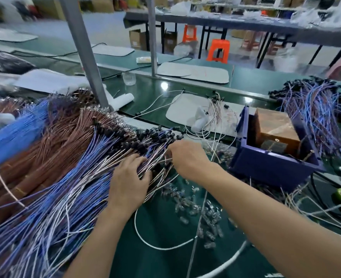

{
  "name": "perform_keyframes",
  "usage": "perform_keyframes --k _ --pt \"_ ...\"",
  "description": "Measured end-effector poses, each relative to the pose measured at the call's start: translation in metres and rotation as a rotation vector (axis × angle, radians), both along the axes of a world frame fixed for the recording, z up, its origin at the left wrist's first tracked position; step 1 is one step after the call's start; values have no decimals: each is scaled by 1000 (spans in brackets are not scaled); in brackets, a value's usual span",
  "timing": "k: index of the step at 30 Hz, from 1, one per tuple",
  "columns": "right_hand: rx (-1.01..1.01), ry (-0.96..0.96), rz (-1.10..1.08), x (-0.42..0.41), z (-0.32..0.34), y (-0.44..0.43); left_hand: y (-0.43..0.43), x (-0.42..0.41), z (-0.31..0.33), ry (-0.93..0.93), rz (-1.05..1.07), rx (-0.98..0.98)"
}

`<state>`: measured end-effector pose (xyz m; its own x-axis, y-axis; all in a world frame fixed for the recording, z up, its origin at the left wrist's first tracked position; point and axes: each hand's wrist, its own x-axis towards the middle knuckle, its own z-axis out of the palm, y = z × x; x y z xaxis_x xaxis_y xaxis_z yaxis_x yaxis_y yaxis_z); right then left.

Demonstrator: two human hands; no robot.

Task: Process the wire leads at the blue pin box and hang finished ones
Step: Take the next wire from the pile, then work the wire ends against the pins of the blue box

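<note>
Though blurred at far left, green bench buried under heap of wire leads, blue, white and brown, black-capped ends toward centre. Just right of heap, blue pin box, brown block inside. On leads, left hand flat, fingers spread. At lead tips, right hand curled, apparently pinching a few.

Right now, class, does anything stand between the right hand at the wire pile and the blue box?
Nothing tall does. The right hand pinches at wire leads just left of the blue box. In the gap between them, only small clear plastic pieces lie low on the green mat.
</note>
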<state>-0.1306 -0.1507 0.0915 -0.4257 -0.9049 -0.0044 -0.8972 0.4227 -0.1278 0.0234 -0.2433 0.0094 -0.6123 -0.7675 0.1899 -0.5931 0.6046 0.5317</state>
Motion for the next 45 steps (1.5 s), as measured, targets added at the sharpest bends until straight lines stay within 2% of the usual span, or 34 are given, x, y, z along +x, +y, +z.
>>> perform_keyframes --k 7,11,15,20,24,27,30,33,36,39,42,45 --pt "-51 72 -189 9 48 32 4 5 3 33 71 -63" --pt "-159 107 -312 10 79 49 5 7 3 73 130 -110" --pt "-173 -139 -379 -5 108 72 6 6 4 125 200 -93" --pt "-313 -215 -357 -17 118 102 8 6 8 175 239 -66" --pt "-497 -492 -398 -28 104 127 22 5 25 212 384 -194" --pt "-577 -659 -463 -32 88 148 38 0 43 291 246 -304" --pt "-631 -787 -467 -30 76 166 73 -20 66 377 -105 -281" --pt "-718 -898 -438 -27 67 182 110 -44 81 363 -433 -63" --pt "-856 -1058 -469 -32 59 208 121 -63 88 285 -513 225" --pt "-937 -1097 -526 -41 52 245 119 -72 95 263 -621 482" --pt "-960 -1060 -591 -45 44 277 119 -77 102 250 -723 596" --pt "-992 -1044 -645 -44 34 298 127 -88 104 265 -741 612"
